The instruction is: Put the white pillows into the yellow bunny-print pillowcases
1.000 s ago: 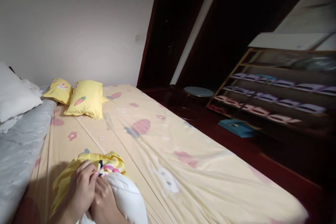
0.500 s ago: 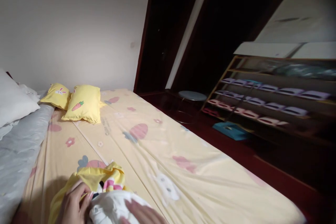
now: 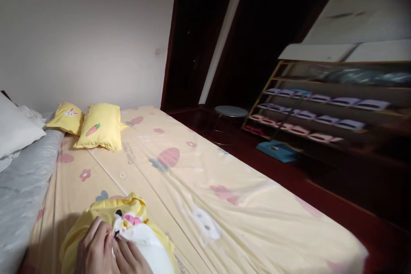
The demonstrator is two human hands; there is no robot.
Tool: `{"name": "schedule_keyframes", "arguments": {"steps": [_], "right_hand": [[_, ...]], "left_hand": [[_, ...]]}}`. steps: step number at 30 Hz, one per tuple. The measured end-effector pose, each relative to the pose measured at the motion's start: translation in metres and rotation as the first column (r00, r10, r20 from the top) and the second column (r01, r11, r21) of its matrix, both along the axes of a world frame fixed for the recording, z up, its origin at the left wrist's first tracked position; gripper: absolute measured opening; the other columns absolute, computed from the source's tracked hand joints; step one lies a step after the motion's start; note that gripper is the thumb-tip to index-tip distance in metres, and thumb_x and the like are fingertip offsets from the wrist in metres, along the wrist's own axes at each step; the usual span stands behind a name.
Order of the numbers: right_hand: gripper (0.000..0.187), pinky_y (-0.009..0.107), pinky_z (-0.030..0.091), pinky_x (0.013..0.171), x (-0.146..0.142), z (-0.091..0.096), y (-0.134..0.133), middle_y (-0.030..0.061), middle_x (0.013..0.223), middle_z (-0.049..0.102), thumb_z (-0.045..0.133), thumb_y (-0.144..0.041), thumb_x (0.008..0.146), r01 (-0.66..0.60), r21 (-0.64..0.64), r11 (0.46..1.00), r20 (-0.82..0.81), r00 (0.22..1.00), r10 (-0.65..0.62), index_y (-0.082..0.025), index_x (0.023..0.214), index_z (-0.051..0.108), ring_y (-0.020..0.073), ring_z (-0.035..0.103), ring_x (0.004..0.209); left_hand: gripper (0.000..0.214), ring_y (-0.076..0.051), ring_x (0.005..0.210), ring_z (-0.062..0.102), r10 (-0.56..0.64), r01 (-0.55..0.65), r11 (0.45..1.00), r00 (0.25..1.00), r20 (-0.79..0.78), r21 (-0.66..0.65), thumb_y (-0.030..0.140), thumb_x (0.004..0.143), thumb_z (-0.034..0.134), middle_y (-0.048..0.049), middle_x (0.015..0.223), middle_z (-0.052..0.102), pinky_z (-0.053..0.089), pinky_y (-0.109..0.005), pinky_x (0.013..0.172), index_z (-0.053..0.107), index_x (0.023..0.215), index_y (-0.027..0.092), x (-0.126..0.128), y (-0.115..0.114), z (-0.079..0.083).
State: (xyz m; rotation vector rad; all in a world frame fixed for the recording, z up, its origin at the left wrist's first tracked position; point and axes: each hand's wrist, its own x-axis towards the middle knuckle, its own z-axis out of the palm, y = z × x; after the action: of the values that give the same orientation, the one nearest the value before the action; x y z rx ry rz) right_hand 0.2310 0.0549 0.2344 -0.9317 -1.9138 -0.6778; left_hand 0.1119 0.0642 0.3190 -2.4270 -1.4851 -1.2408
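Note:
At the near edge of the bed lies a yellow pillowcase (image 3: 77, 230) with a pink, white and black printed figure on it. A smooth white pillow insert (image 3: 149, 244) bulges out of its opening. My left hand (image 3: 93, 247) is closed, pinching the pillowcase edge between thumb and fingers. Right beside it, my right hand (image 3: 131, 257) has its fingers bent and pressed together at the same opening, against the white insert. The fingertips of both hands nearly meet there, and the exact edge between them is partly hidden.
Two filled yellow pillows (image 3: 100, 126) lie at the far end of the patterned bed sheet (image 3: 192, 180). White pillows (image 3: 19, 130) and a grey mattress (image 3: 28, 188) are on the left. A round stool (image 3: 231, 111), a blue dustpan (image 3: 278, 151) and a slipper rack (image 3: 308, 132) stand right.
My right hand has moved left, from over the white insert to beside my left hand at the opening. The view has shifted slightly.

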Motion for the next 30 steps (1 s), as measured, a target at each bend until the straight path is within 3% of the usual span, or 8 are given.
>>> {"name": "schedule_keyframes", "arguments": {"steps": [3,7,9,11,14,17,23,30], "right_hand": [[0.028,0.038,0.049,0.077,-0.010,0.014,0.022,0.0080,0.087,0.071,0.042,-0.016,0.092,0.029,-0.121,0.992,-0.103,0.994,-0.041,-0.014,0.106,0.065,0.0229,0.061,0.080],[0.019,0.036,0.052,0.071,-0.001,0.050,0.026,0.0035,0.078,0.068,0.045,-0.016,0.091,-0.022,-0.362,0.932,-0.208,0.977,-0.058,-0.019,0.088,0.063,0.0196,0.061,0.071],[0.019,0.036,0.053,0.077,0.014,0.062,0.017,0.0063,0.087,0.072,0.045,-0.016,0.091,-0.024,-0.301,0.953,-0.208,0.977,-0.041,-0.017,0.098,0.064,0.0205,0.065,0.080],[0.029,0.039,0.053,0.088,0.033,0.066,0.004,0.0105,0.104,0.073,0.045,-0.024,0.093,-0.019,-0.150,0.989,-0.115,0.993,0.002,-0.014,0.115,0.061,0.0241,0.066,0.102],[0.033,0.038,0.052,0.094,0.047,0.057,-0.012,0.0071,0.116,0.072,0.046,-0.027,0.095,0.019,-0.012,1.000,0.103,0.995,-0.018,-0.020,0.124,0.060,0.0248,0.062,0.116],[0.031,0.034,0.053,0.095,0.036,0.039,-0.014,0.0061,0.117,0.071,0.047,-0.025,0.095,-0.009,-0.032,0.999,0.201,0.979,0.015,-0.021,0.124,0.059,0.0227,0.063,0.115],[0.033,0.038,0.051,0.095,-0.009,0.008,0.008,0.0143,0.108,0.071,0.043,-0.025,0.091,0.023,-0.013,1.000,0.031,0.999,-0.023,-0.013,0.116,0.061,0.0262,0.063,0.110],[0.042,0.042,0.048,0.097,-0.025,0.011,0.023,0.0138,0.104,0.070,0.049,-0.030,0.087,0.025,-0.269,0.963,-0.064,0.997,-0.044,-0.010,0.123,0.059,0.0270,0.062,0.099]], "left_hand": [[0.024,-0.012,0.055,0.057,0.035,-0.019,0.992,0.991,-0.133,0.122,0.018,0.094,0.041,0.0019,0.064,0.056,0.041,-0.022,0.055,0.052,0.073,0.024,0.000,0.011,0.001],[0.030,-0.014,0.062,0.059,0.105,-0.092,0.993,0.974,-0.201,0.072,0.017,0.096,0.035,0.0000,0.068,0.057,0.042,-0.025,0.060,0.049,0.070,0.023,-0.004,0.033,0.009],[0.029,-0.014,0.065,0.060,0.086,-0.087,0.996,0.974,-0.208,0.004,0.017,0.096,0.034,-0.0001,0.071,0.059,0.042,-0.025,0.061,0.050,0.073,0.023,-0.009,0.043,0.010],[0.028,-0.014,0.066,0.061,0.060,-0.071,0.996,0.979,-0.197,-0.049,0.019,0.096,0.035,0.0005,0.072,0.059,0.043,-0.025,0.061,0.051,0.074,0.023,-0.012,0.048,0.009],[0.028,-0.013,0.066,0.061,0.028,-0.038,0.996,0.991,-0.128,-0.076,0.020,0.096,0.035,0.0008,0.072,0.060,0.044,-0.024,0.062,0.053,0.075,0.023,-0.013,0.047,0.007],[0.027,-0.012,0.064,0.061,0.010,-0.014,0.997,0.999,-0.046,-0.078,0.020,0.096,0.036,0.0013,0.070,0.059,0.044,-0.023,0.061,0.052,0.074,0.023,-0.010,0.040,0.010],[0.028,-0.012,0.059,0.058,0.043,-0.039,0.998,0.996,-0.077,0.049,0.021,0.096,0.037,0.0014,0.066,0.058,0.042,-0.022,0.057,0.052,0.072,0.023,-0.008,0.027,0.015],[0.028,-0.013,0.062,0.058,0.032,-0.012,0.996,0.972,-0.231,0.088,0.013,0.094,0.038,-0.0005,0.071,0.061,0.040,-0.025,0.060,0.052,0.072,0.022,0.000,0.015,0.016]]}}
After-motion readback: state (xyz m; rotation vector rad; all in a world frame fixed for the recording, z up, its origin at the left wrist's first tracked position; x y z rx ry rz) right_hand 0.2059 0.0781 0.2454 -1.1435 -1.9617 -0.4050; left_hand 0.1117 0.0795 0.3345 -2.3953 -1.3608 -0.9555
